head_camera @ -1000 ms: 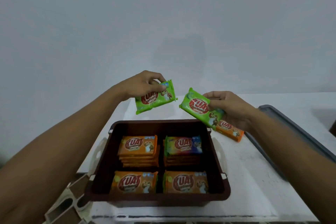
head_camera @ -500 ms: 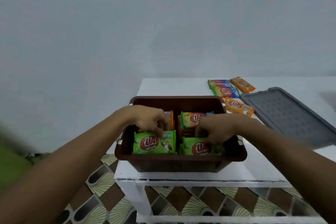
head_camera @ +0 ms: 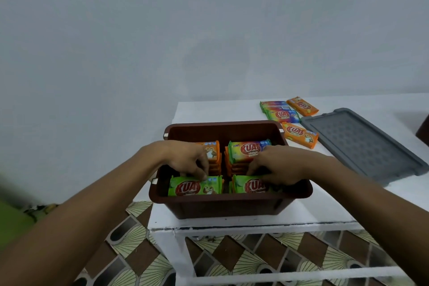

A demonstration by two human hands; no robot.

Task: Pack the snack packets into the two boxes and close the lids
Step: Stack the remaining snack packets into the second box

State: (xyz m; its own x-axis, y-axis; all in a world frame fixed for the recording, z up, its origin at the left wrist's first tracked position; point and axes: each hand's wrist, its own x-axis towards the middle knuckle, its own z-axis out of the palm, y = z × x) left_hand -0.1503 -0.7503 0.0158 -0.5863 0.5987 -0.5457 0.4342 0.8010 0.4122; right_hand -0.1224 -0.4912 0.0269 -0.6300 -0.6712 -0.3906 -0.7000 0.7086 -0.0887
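My fingers (head_camera: 204,175) pinch each green packet (head_camera: 195,186) atop the near stacks in the brown box (head_camera: 222,202); I should press both flat (corners square), then let go.

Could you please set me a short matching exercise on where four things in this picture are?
Things:
1. grey lid
2. green packet under the left hand
3. rainbow packet in the brown box
4. orange packet nearest the lid

Places:
A. back right stack in the box
B. on the table, between box and lid
C. front left stack in the box
D. flat on the table, right of the box

Pairs: 1-D, 2-C, 3-A, 4-B
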